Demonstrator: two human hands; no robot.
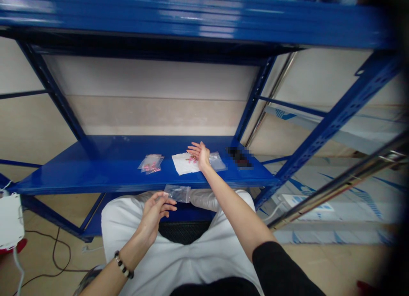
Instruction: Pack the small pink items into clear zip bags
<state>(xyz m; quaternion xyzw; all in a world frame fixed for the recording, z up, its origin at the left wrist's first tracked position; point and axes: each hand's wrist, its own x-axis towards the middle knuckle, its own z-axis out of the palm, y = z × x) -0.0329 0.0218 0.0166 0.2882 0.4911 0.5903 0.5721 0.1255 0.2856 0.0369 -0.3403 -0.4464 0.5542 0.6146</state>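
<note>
My left hand pinches a clear plastic zip bag at its left end, in front of the shelf edge and above my lap. The bag looks flat, with nothing visible inside. Over a white paper sheet, my right hand is open, palm turned partly up and fingers stretched to the left. Small pink pieces lie on the paper by this hand, which partly hides them. Right of it, another clear bag rests on the shelf. To the left lie clear bags with small pink pieces in them.
The blue metal shelf spans in front of me, with a blue upper beam above. A dark blurred-out object lies at its right end. Blue uprights stand at both sides. Cables run over the floor at left.
</note>
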